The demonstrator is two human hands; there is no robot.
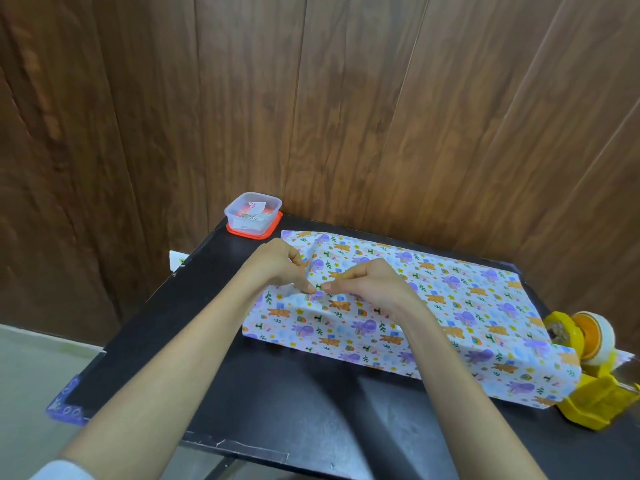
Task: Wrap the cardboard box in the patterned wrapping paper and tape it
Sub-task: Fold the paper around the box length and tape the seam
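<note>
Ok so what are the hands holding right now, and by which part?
Both the left hand and the right hand pinch the patterned wrapping paper at a raised fold on top, near its left end, with their fingertips almost meeting.

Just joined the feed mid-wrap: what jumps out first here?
The bright patterned wrapping paper covers the middle of the black table, with the left hand and right hand pinching a fold at its left end. The yellow tape dispenser stands at the table's right edge, and a clear container sits at the far left corner.
</note>
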